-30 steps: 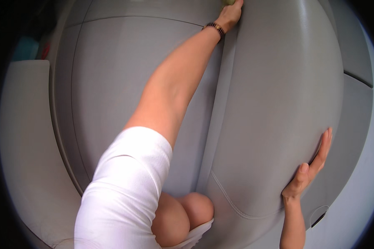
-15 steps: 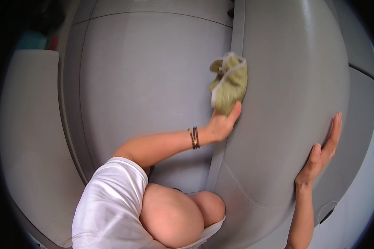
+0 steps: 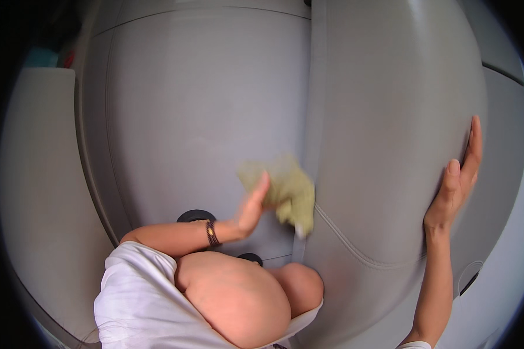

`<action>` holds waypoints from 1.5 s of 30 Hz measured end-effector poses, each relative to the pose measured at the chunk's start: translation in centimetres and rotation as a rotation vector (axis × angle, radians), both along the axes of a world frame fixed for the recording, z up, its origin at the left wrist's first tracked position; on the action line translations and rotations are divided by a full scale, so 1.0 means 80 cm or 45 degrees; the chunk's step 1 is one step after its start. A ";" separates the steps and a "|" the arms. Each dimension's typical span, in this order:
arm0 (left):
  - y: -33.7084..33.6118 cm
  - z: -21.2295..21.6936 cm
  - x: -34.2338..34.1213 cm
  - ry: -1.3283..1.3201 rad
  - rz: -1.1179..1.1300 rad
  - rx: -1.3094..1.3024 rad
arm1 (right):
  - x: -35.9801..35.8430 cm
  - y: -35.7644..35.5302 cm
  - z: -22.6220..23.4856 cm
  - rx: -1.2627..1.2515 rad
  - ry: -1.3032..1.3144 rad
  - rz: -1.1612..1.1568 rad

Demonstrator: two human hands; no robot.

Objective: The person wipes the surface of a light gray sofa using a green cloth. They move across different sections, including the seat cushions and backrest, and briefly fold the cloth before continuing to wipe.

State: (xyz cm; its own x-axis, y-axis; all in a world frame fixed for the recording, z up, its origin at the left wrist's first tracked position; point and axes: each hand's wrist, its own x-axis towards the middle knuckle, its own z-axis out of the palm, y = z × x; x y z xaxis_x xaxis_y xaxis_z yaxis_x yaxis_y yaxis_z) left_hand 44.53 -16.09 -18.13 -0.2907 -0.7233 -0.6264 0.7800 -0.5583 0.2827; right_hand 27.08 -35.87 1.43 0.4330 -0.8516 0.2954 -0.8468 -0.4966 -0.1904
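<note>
The left hand [image 3: 252, 209] has a bunched yellow-green cloth [image 3: 297, 192], its thumb pointing to the far side and its fingers hidden behind the fabric, so the cloth seems gripped, but how tightly I cannot tell. The cloth is blurred and lies at the right border of the flat grey surface [image 3: 204, 110], just beside the rounded grey cushion [image 3: 384, 134]; whether it touches the cushion is not sure. Probably it is bunched so that it fills the palm and fits into this narrow line. The right hand [image 3: 454, 189] is laid on the right side of the cushion, fingers straight and close together, thumb standing apart, holding nothing; I suppose it gives support for the leaning body. About the edges: the cushion rises like a wall on the right, with a curved seam [image 3: 340, 235] at its near part. Toward the far side and the left, the flat surface offers wide room, up to the pale grey panel [image 3: 43, 174]. On the near side, the bare knees [image 3: 233, 296] leave little space for the left forearm.
</note>
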 end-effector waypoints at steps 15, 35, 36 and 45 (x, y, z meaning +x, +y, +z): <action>-0.341 0.143 0.031 -1.996 0.575 -1.620 | -0.023 0.008 0.011 -0.147 0.048 -0.052; -0.108 0.310 -0.061 -0.500 -0.695 -0.913 | -0.101 0.190 0.114 0.622 -1.942 -0.348; -0.104 0.331 -0.077 -0.271 -0.691 -0.811 | -0.115 0.217 0.114 0.371 -1.794 -0.453; -0.066 0.403 -0.206 -0.863 -1.207 -1.952 | -0.124 0.323 0.119 0.074 -1.816 -0.310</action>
